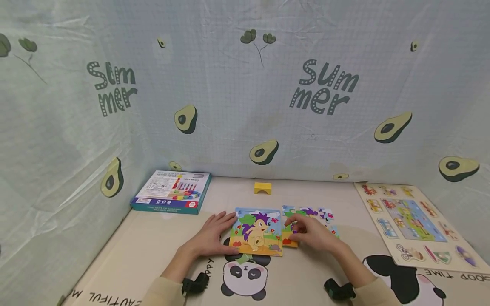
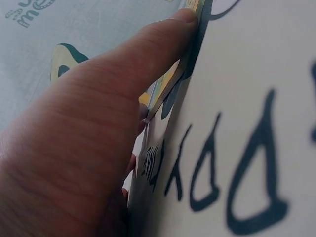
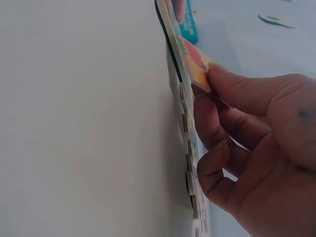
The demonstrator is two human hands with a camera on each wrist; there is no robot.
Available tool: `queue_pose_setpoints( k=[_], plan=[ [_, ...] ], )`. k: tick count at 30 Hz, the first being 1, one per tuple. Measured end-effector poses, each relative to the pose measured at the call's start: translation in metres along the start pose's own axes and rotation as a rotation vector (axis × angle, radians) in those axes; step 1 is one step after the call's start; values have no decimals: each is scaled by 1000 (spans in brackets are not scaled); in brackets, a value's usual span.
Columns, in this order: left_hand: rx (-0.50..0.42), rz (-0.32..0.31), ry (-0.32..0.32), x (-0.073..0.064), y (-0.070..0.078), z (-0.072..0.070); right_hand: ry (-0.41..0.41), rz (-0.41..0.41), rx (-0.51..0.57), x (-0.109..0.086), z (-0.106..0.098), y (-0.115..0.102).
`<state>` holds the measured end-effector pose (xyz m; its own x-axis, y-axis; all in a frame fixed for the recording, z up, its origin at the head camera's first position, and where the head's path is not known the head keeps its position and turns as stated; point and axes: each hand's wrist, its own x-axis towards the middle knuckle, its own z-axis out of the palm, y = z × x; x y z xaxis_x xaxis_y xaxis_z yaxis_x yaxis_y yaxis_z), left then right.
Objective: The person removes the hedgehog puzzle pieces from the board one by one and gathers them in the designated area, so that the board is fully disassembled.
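Note:
A square hedgehog picture board (image 1: 257, 233) lies flat on the table in the head view. My left hand (image 1: 213, 235) rests against its left side with fingers spread, the thumb on the lower edge; the left wrist view shows that thumb (image 2: 163, 42) on the board's rim. To the board's right are several loose jigsaw pieces (image 1: 327, 214) with matching colours. My right hand (image 1: 315, 233) is over them. Between thumb and fingers it pinches an orange puzzle piece with a red patch (image 3: 196, 61), which stands tilted above the others in the right wrist view.
A boxed bead set (image 1: 172, 191) lies at the back left. Near the back wall is a yellow arch block (image 1: 262, 188). A wooden picture board (image 1: 417, 225) lies at the right. The printed cloth (image 1: 245, 278) covers the table, and hanging sheets enclose it.

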<state>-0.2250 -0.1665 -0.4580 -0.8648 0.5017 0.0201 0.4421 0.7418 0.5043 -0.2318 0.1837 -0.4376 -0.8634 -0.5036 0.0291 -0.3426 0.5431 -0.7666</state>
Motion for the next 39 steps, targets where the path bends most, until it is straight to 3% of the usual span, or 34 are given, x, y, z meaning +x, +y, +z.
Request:
queue_pose_setpoints(
  k=[14, 21, 39],
  plan=[
    [11, -9, 8, 0, 0, -3, -69, -4, -15, -1, -3, 1],
    [8, -14, 0, 1, 0, -3, -65, -64, -71, -3, -4, 0],
    [-8, -6, -7, -1, 2, -2, -100, -38, -113, -7, -5, -6]
  ],
)
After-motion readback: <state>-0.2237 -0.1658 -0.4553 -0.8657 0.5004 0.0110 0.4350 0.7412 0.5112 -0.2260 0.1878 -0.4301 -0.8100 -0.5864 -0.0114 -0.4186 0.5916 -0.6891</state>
